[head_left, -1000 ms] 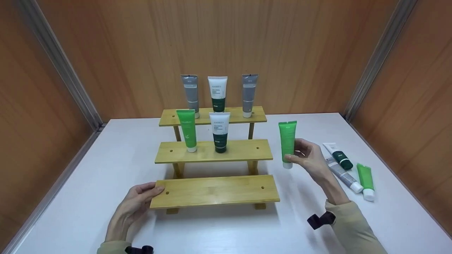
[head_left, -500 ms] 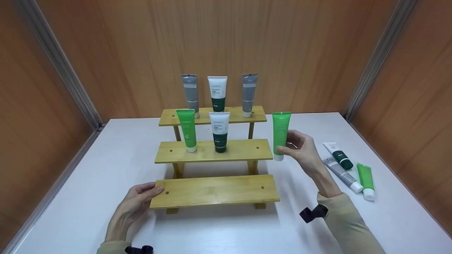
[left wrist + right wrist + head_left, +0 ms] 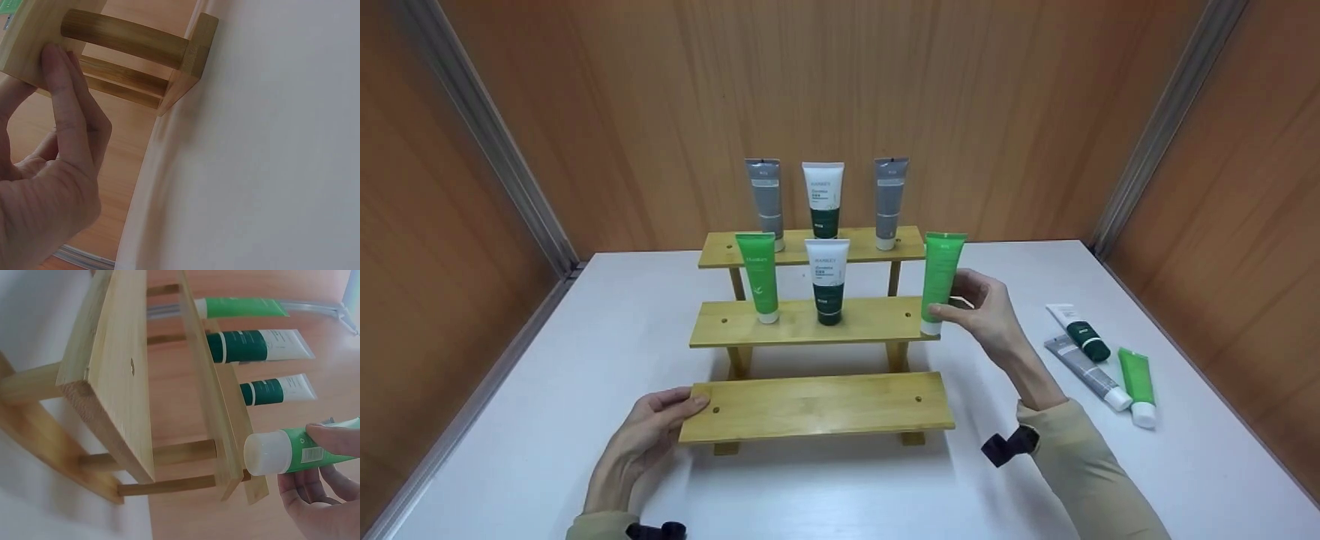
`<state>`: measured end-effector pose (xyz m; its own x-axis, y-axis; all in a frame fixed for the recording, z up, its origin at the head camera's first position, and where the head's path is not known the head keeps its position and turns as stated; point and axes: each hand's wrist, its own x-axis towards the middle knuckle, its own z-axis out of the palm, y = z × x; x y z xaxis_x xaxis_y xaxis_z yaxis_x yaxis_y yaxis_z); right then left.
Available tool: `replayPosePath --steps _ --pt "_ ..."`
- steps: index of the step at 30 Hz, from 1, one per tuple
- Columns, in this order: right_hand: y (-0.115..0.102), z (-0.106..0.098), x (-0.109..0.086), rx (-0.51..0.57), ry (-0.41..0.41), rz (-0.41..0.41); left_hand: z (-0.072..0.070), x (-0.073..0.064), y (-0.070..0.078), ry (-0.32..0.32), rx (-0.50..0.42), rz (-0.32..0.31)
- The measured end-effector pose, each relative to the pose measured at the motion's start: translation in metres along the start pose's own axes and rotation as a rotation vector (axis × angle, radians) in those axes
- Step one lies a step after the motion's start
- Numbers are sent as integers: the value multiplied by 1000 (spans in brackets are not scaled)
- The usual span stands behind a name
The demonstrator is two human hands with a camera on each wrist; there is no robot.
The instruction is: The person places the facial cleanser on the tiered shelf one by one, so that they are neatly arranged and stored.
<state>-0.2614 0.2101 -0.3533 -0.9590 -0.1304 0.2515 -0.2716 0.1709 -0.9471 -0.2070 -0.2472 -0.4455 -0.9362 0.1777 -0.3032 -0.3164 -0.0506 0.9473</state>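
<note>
In the head view my right hand (image 3: 986, 315) pinches a green tube (image 3: 942, 277) low down, cap at the bottom, at the right end of the middle shelf (image 3: 870, 321). The right wrist view shows its white cap (image 3: 267, 453) close by the shelf's end. My left hand (image 3: 649, 431) pinches the left end of the bottom shelf (image 3: 817, 407), thumb on top and fingers beneath. On the middle shelf stand another green tube (image 3: 758, 277) and a white and dark green tube (image 3: 828, 281). Two grey tubes (image 3: 766, 199) flank a white and dark green tube (image 3: 823, 196) on the top shelf (image 3: 795, 255).
Right of the wooden stand, a white and dark green tube (image 3: 1078, 332), a grey tube (image 3: 1087, 371) and a green tube (image 3: 1137, 386) lie on the white table (image 3: 825, 495). Wooden panels (image 3: 840, 90) enclose the back and sides.
My right hand has carried the green tube left and slightly up, from beside the stand to the right end of the middle shelf. My left hand has stayed put.
</note>
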Motion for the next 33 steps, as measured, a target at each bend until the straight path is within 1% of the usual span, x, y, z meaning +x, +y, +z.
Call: replayPosePath --steps 3,8,12,16,19,27,33 --pt "-1 4 2 3 -1 -15 0 0 0 0 2 2" --pt "-2 12 7 12 -3 -24 0 -1 -1 -48 3 34" --pt "-2 19 10 -2 -5 -19 -1 -1 -2 -66 -2 45" --pt "-1 25 14 -8 -10 -20 0 -1 -2 -51 -5 30" --pt "-1 28 16 -13 -14 -20 0 0 -2 -28 -12 16" --pt "-2 35 22 -15 0 -13 -1 -1 -1 -30 -23 7" --pt "-2 39 25 -20 11 3 0 -1 0 -31 -19 16"
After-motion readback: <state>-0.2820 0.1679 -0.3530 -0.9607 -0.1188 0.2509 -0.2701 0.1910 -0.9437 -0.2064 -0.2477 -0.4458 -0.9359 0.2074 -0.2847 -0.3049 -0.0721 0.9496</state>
